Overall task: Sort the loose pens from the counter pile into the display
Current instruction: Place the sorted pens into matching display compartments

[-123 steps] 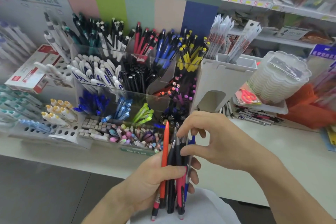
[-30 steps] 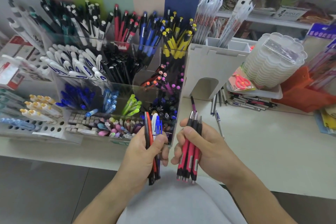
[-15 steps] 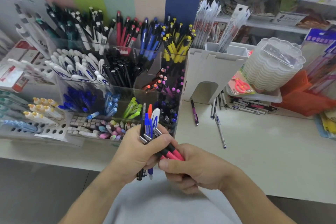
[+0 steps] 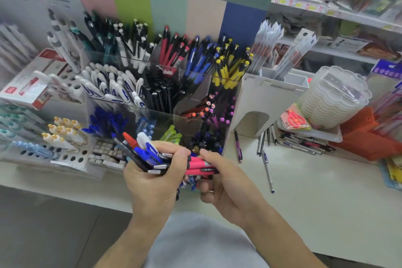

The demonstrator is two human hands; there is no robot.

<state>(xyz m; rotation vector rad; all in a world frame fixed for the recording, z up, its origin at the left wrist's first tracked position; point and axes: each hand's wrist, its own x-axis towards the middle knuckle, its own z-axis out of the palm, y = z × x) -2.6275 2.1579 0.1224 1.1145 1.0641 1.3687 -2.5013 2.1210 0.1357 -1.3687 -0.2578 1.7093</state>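
Note:
My left hand grips a mixed bundle of pens with blue, red, white and black ends fanning up to the left. My right hand pinches three red pens that lie sideways, their silver tips pressed under my left thumb. Both hands hover in front of the clear tiered pen display, whose compartments hold white, black, red, blue, yellow, green and purple pens. Loose pens lie on the white counter to the right, and a purple loose pen lies beside the display.
A white cardboard holder with packaged pens stands right of the display. Behind it sit a stack of clear plastic trays, a pile of pens and an orange object. A perforated white rack stands at left.
My right hand had pulled three red pens apart from the bundle, then brought them back sideways against my left hand. The view has tilted slightly upward.

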